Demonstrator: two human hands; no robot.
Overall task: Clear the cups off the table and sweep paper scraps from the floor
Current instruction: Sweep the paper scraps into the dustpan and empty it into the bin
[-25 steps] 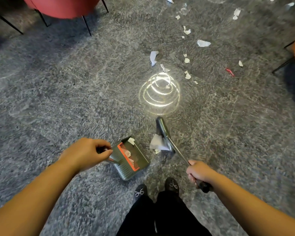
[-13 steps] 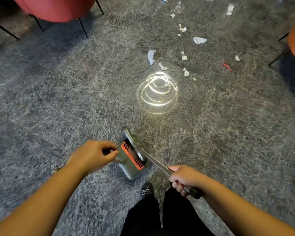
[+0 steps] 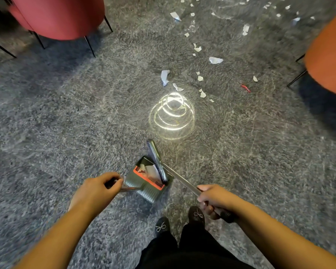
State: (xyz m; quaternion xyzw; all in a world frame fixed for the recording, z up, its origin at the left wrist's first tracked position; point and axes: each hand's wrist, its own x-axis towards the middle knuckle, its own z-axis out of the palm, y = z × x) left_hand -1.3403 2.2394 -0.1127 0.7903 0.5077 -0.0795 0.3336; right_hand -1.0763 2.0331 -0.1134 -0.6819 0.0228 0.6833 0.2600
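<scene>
While the left hand (image 3: 97, 188) gripped the dustpan (image 3: 149, 179), the right hand (image 3: 214, 199) held the broom (image 3: 159, 162); remaining scraps (image 3: 199, 78) lay toward the upper right.

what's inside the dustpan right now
Inside the dustpan lies white paper, beside the orange comb strip. The broom head lies across the pan's mouth and covers whatever sits under it.
</scene>
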